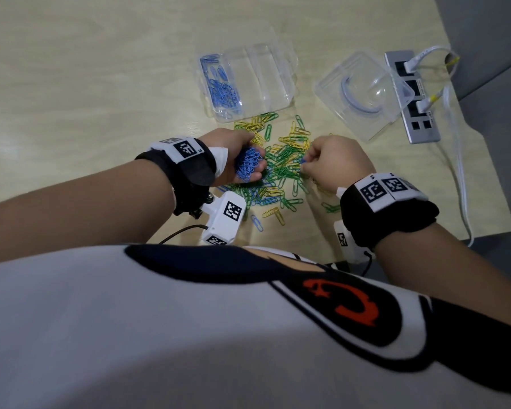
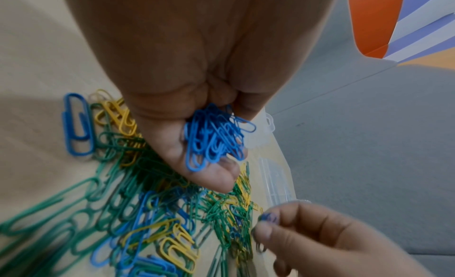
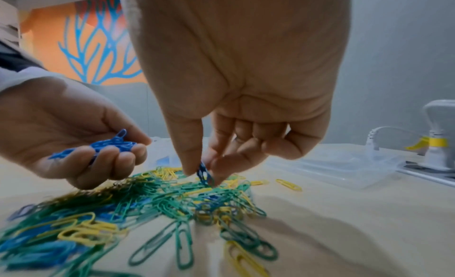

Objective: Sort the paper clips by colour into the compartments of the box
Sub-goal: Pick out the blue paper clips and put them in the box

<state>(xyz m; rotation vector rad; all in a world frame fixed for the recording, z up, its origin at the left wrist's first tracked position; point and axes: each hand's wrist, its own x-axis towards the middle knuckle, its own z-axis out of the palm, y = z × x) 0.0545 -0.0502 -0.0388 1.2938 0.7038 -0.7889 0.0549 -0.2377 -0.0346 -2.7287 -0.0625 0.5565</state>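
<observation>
A mixed pile of green, yellow and blue paper clips (image 1: 281, 169) lies on the wooden table between my hands. My left hand (image 1: 242, 160) is cupped palm up at the pile's left edge, its fingers curled round a bunch of blue clips (image 2: 216, 139). Over the pile's right side my right hand (image 1: 322, 163) pinches one blue clip (image 3: 204, 173) between thumb and fingertips. The clear compartment box (image 1: 275, 98) stands beyond the pile; its left compartment holds several blue clips (image 1: 223, 90), the other compartments look empty.
A clear lid (image 1: 363, 93) lies right of the box. Beside it a grey power strip (image 1: 410, 95) with white cables (image 1: 457, 160) runs toward the table's right edge. Stray clips (image 1: 273, 214) lie near the front edge.
</observation>
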